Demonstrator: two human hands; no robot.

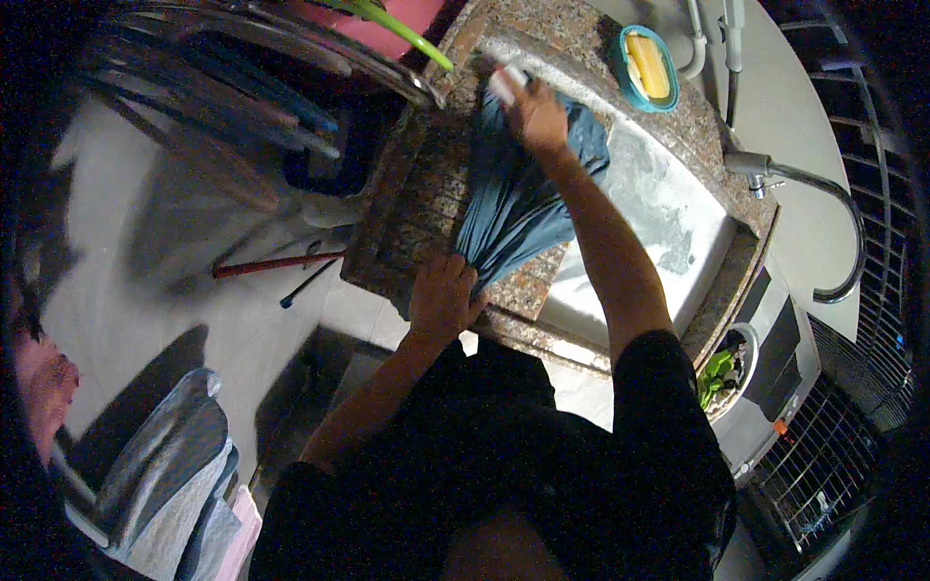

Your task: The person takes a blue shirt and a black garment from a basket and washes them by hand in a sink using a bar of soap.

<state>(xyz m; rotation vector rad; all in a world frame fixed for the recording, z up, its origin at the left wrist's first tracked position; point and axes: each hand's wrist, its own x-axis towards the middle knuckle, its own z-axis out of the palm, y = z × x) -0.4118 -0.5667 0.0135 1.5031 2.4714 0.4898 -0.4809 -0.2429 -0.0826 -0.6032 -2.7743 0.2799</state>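
A wet blue cloth garment [519,196] is stretched over the ribbed granite washboard [429,196] of a laundry sink. My left hand [441,298] grips its bunched near end at the front edge. At the far end my right hand [538,120] is closed around a small white and reddish object [508,83], possibly a scrubbing brush, pressed against the cloth; blur hides its exact kind. To the right of the cloth, the white sink basin [654,196] holds cloudy, sudsy water. On the back ledge stands a teal dish [648,69] with yellow soap bars [649,65].
A curved metal faucet [835,189] reaches out at the right, near a potted plant [719,378] and a wire cage [814,465]. A green handle [407,36] and a pink basin [370,25] lie beyond the counter. Cloths [174,465] hang on a rack at lower left.
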